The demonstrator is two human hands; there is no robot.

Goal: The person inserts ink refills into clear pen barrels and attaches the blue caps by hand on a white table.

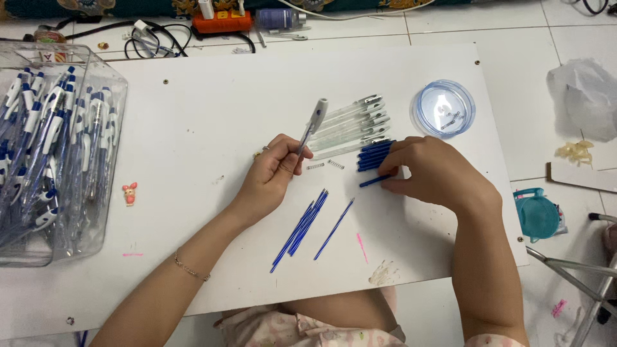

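Note:
My left hand [273,173] holds a clear pen barrel [313,123] upright at a tilt, its grey end pointing up. My right hand [432,175] rests on the white board [212,115], fingertips pinching a small blue pen part [373,182] beside a pile of blue parts [374,155]. A row of clear pen barrels [353,122] lies just above that pile. Several blue ink refills [302,228] lie below my hands, one refill [334,229] apart from the rest. Two small springs [324,165] lie between my hands.
A clear plastic box [96,225] full of blue-and-white pens stands at the left. A round clear blue lid [443,108] with small springs sits at the upper right. A small pink figure [130,193], a teal cup [536,215], cables and an orange power strip [222,22] lie around.

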